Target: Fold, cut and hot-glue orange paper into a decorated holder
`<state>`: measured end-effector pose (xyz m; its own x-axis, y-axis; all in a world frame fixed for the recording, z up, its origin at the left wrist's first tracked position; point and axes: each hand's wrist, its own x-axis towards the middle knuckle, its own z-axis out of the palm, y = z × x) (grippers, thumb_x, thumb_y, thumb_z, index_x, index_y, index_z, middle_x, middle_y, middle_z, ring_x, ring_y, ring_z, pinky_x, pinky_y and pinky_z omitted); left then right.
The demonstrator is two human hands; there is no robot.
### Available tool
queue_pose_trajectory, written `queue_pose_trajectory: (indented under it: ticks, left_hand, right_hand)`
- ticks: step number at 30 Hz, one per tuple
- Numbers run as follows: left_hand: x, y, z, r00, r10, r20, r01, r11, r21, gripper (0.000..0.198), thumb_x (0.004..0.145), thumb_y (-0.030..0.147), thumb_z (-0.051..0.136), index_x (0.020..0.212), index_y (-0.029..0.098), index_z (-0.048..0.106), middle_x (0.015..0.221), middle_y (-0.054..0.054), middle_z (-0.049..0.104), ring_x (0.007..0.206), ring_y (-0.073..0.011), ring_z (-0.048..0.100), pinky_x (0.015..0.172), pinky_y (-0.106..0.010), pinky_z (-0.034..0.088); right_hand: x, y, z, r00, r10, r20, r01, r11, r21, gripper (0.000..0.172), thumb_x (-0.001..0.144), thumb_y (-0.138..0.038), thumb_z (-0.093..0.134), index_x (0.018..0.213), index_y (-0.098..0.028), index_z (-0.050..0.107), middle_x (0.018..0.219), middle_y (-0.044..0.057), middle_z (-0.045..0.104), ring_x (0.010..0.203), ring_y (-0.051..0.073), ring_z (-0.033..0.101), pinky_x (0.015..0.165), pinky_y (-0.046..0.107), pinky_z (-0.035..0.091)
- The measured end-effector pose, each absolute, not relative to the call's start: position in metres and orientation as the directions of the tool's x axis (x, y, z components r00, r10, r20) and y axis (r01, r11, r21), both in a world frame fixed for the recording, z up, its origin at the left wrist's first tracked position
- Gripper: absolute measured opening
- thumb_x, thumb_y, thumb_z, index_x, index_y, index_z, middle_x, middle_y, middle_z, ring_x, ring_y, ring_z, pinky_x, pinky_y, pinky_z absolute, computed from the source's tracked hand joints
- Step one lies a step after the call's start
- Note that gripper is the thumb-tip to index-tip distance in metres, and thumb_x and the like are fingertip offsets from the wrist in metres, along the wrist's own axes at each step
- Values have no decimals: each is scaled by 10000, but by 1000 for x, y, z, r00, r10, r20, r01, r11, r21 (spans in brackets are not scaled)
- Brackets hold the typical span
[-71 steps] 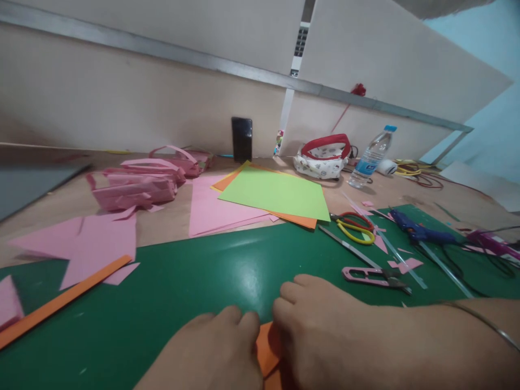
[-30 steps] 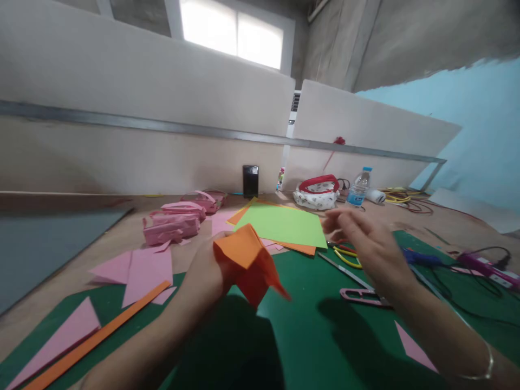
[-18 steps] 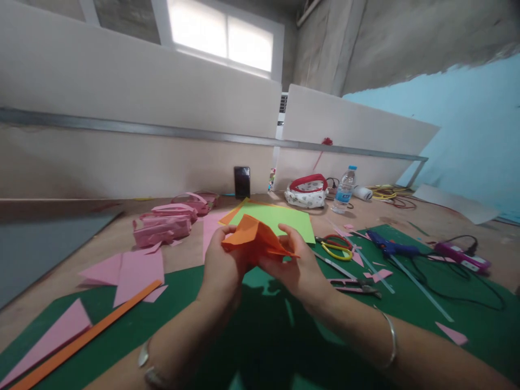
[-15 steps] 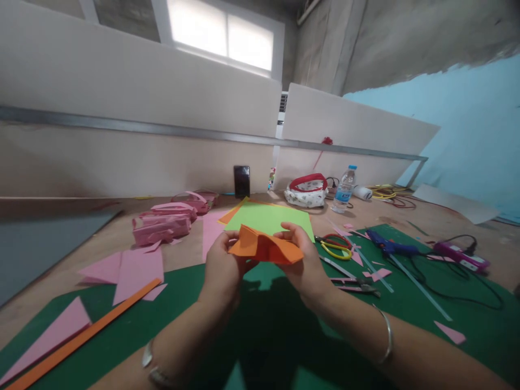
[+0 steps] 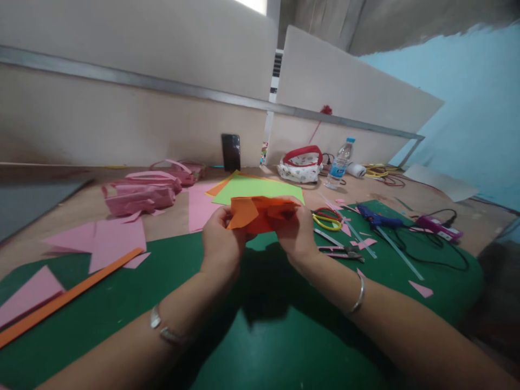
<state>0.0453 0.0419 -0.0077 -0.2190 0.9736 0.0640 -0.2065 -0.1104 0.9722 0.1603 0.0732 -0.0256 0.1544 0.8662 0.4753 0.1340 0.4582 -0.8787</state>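
A folded piece of orange paper is held up above a green cutting mat, with its creased, partly opened side facing me. My left hand is closed on its left end, the thumb on the near side. On the right end, my right hand grips it, with most of the fingers hidden behind the paper. Beyond the hands lie green paper sheets with an orange edge showing beneath. Scissors with red and yellow handles rest just right of my right hand.
Folded pink paper bags stand at the back left, near pink paper pieces and an orange strip. To the right are pink-handled snips, a blue glue gun with its cord, and a water bottle. A phone leans at the back.
The view has tipped downward, so the table shows higher in the frame. Both hands still hold the orange paper, which is now turned to show more of its inner folds.
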Motion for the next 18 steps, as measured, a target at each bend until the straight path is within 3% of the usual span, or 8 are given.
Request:
queue_pose_trajectory:
  ticks: [5, 8, 14, 18]
  left_hand:
    - [50, 40, -16, -226, 972, 70, -156, -107, 982, 272, 690, 325, 635, 924, 203, 566, 856, -27, 635, 643, -140, 626, 510, -237, 514]
    - [48, 45, -25, -231, 967, 107, -69, -126, 990, 311, 685, 357, 651, 937, 189, 582, 867, -31, 640, 685, -153, 632, 542, -248, 507]
    - [31, 57, -42, -164, 976, 143, 285, -92, 954, 180, 776, 307, 620, 853, 144, 617, 793, 1, 630, 741, -156, 600, 669, -330, 490]
    - [24, 58, -39, -111, 978, 174, 545, -87, 834, 121, 668, 153, 616, 783, 181, 641, 774, -17, 636, 774, -212, 588, 678, -336, 424]
  right_hand:
    - [160, 76, -32, 204, 885, 418, 112, 403, -908, 127, 685, -174, 475, 756, -174, 580, 722, 7, 630, 715, 176, 612, 690, 302, 502]
    - [161, 77, -35, 184, 903, 388, 154, 363, -919, 144, 662, -174, 507, 763, -160, 609, 753, 19, 656, 757, 193, 621, 695, 307, 505]
    - [170, 78, -42, 52, 955, 291, 371, 252, -894, 172, 573, -100, 587, 716, -163, 659, 779, 23, 697, 826, 237, 635, 691, 293, 497]
    - [178, 78, -43, 8, 975, 220, 516, 184, -837, 201, 526, -80, 624, 699, -174, 667, 741, 17, 698, 788, 246, 645, 657, 281, 494]
